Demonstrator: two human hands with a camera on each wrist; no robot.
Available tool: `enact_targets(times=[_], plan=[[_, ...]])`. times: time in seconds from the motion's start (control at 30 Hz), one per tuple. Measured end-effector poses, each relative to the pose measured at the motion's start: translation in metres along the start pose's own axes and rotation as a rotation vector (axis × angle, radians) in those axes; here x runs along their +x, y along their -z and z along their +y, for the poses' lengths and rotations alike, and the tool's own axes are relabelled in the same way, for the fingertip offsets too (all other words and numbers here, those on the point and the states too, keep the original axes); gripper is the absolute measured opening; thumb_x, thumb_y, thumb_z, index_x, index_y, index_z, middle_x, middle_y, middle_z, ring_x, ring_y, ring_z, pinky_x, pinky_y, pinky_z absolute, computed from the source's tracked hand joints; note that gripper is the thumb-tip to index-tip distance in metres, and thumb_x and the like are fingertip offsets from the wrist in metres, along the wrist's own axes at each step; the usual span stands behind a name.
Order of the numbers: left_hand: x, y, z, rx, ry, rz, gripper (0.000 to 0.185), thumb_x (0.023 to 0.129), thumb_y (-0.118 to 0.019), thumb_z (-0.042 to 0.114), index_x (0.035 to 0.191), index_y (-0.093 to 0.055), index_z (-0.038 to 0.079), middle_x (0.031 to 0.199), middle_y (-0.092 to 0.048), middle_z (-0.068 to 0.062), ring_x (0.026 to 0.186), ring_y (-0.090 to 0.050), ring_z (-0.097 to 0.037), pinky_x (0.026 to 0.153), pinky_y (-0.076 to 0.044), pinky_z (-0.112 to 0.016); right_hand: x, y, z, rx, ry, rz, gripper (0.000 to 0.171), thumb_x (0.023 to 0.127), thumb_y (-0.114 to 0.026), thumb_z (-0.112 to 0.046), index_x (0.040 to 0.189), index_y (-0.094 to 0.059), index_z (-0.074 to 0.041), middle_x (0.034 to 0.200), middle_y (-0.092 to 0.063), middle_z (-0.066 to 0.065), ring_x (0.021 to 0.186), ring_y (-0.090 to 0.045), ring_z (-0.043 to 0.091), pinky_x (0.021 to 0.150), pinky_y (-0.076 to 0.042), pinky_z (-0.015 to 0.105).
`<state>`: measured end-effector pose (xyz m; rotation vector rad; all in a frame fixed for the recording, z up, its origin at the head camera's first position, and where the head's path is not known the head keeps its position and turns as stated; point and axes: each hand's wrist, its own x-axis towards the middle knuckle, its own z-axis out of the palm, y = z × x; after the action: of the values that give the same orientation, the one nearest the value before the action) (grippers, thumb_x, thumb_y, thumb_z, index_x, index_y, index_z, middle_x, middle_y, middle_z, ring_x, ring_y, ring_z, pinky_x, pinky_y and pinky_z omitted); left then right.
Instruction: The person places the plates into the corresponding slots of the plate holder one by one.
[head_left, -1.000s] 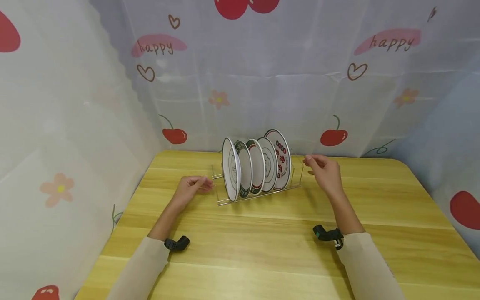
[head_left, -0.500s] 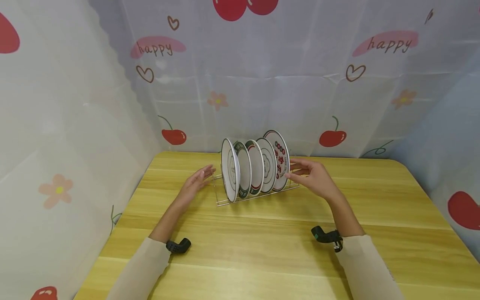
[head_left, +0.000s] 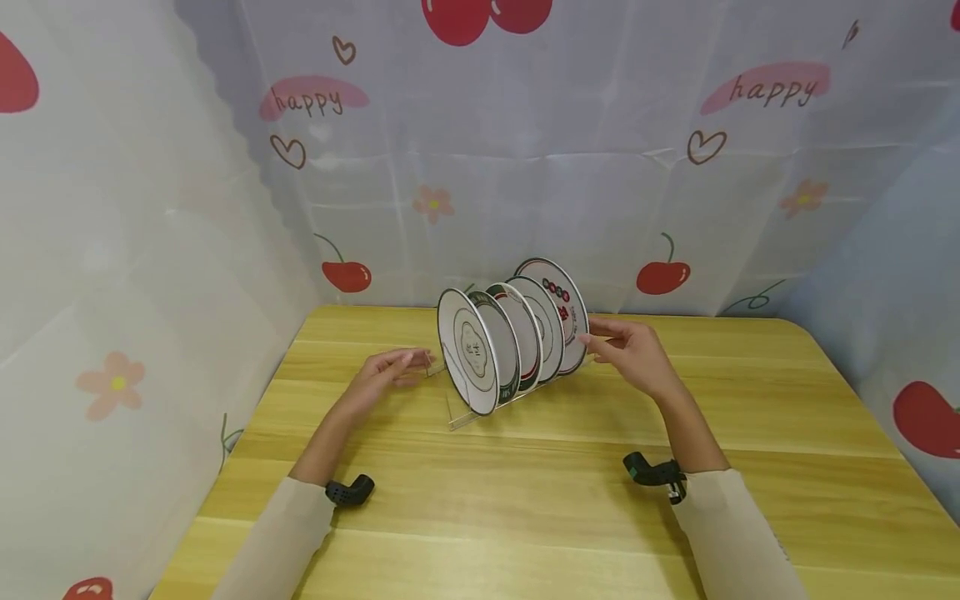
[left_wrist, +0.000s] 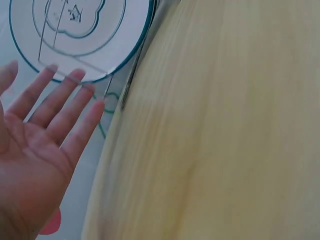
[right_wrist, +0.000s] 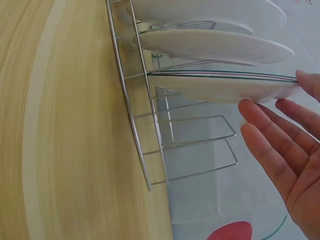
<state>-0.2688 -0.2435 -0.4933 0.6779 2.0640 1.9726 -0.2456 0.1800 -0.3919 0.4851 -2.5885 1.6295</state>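
Observation:
A metal wire dish rack [head_left: 465, 422] stands on the wooden table, holding several upright plates in a row. The leftmost plate [head_left: 468, 352] is white with a dark rim and shows its face to the left. At the right end, a larger plate [head_left: 551, 275] bears red and green markings. My right hand [head_left: 636, 357] holds this end plate by its rim, thumb on the rim and fingers behind, as the right wrist view shows. My left hand [head_left: 377, 382] is at the rack's left end, fingers extended, fingertips [left_wrist: 77, 75] right at the wire beside the leftmost plate.
The wooden table [head_left: 510, 517] reaches the printed curtain [head_left: 517, 192] behind the rack. In the right wrist view, wire dividers [right_wrist: 200, 145] stand out past the end plate. Each wrist wears a black camera mount [head_left: 652, 469].
My right hand has moved left onto the end plate. The rack and plates have turned, left end nearer to me, so the plates' faces show more. My left hand has shifted slightly at the rack's end.

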Motion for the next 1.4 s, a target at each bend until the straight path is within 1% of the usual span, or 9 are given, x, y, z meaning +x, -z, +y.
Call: enact_targets(times=[0.13,0.33,0.53,0.67,0.83,0.97,1.1,1.2,1.4], plan=[[-0.004,0.008,0.002,-0.022,0.065,-0.155,0.041,0.102,-0.042,0.02,0.14,-0.044,0.004,0.141,-0.046,-0.012,0.131,-0.042,-0.026,0.103,-0.038,-0.055,0.0,0.0,0.0,-0.031,0.006,0.054,0.037,0.091,-0.065,-0.019,0.121,-0.061,0.002,0.105,-0.067,0.02,0.083,-0.068,0.03,0.07,-0.059,0.04],[-0.008,0.012,0.005,-0.01,0.071,-0.358,0.043,0.101,-0.041,0.009,0.144,-0.038,0.007,0.149,-0.034,-0.012,0.136,-0.032,-0.028,0.106,-0.034,-0.054,0.002,-0.001,0.012,-0.02,-0.001,0.158,0.034,0.091,-0.064,-0.022,0.117,-0.065,0.001,0.102,-0.068,0.019,0.078,-0.069,0.023,0.07,-0.059,0.041],[-0.007,0.007,0.005,-0.029,0.048,-0.427,0.04,0.102,-0.039,0.006,0.142,-0.041,0.002,0.146,-0.039,-0.015,0.134,-0.036,-0.031,0.106,-0.034,-0.052,0.01,0.0,0.04,-0.024,-0.009,0.258,0.033,0.089,-0.066,-0.029,0.112,-0.069,-0.005,0.1,-0.07,0.015,0.076,-0.07,0.015,0.065,-0.059,0.023],[-0.001,0.002,0.002,-0.016,0.058,-0.332,0.038,0.103,-0.038,0.013,0.138,-0.045,0.0,0.137,-0.049,-0.017,0.126,-0.046,-0.034,0.103,-0.041,-0.049,0.008,0.001,0.039,-0.022,-0.024,0.28,0.038,0.091,-0.063,-0.032,0.116,-0.067,-0.004,0.104,-0.069,0.015,0.084,-0.069,0.02,0.067,-0.059,0.025],[0.005,0.002,0.005,0.01,0.07,-0.042,0.043,0.102,-0.043,0.025,0.132,-0.049,-0.005,0.118,-0.061,-0.022,0.106,-0.058,-0.043,0.092,-0.049,-0.051,0.003,-0.006,0.03,0.087,-0.075,0.358,0.05,0.094,-0.056,-0.041,0.129,-0.056,-0.006,0.122,-0.061,0.014,0.105,-0.062,0.029,0.079,-0.058,0.036],[0.018,0.006,0.011,0.03,0.059,0.139,0.044,0.1,-0.046,0.032,0.128,-0.055,-0.001,0.114,-0.063,-0.024,0.102,-0.059,-0.045,0.089,-0.05,-0.052,-0.004,-0.018,0.024,0.212,-0.117,0.363,0.059,0.097,-0.048,-0.041,0.146,-0.032,-0.011,0.144,-0.04,0.014,0.128,-0.043,0.028,0.1,-0.045,0.046],[0.041,0.006,0.016,0.036,0.057,0.202,0.046,0.099,-0.045,0.038,0.133,-0.053,0.007,0.123,-0.058,-0.021,0.11,-0.057,-0.039,0.092,-0.048,-0.054,-0.012,-0.034,0.018,0.307,-0.188,0.341,0.066,0.101,-0.042,-0.034,0.152,-0.005,-0.018,0.156,-0.011,0.012,0.142,-0.014,0.025,0.115,-0.022,0.047],[0.059,0.003,0.014,-0.017,0.058,0.228,0.052,0.099,-0.043,0.042,0.138,-0.047,0.007,0.131,-0.051,-0.023,0.117,-0.052,-0.039,0.097,-0.042,-0.059,-0.018,-0.049,0.012,0.36,-0.233,0.319,0.069,0.101,-0.039,-0.035,0.152,0.005,-0.02,0.157,0.002,0.01,0.144,-0.002,0.022,0.116,-0.017,0.044],[0.085,-0.016,0.001,-0.226,0.148,0.247,0.046,0.104,-0.035,0.033,0.141,-0.042,0.007,0.123,-0.058,-0.007,0.108,-0.057,-0.019,0.092,-0.051,-0.037,-0.033,-0.081,0.001,0.436,-0.292,0.26,0.069,0.102,-0.035,-0.038,0.149,0.016,-0.028,0.157,0.01,-0.004,0.143,0.0,0.016,0.117,-0.015,0.04]])
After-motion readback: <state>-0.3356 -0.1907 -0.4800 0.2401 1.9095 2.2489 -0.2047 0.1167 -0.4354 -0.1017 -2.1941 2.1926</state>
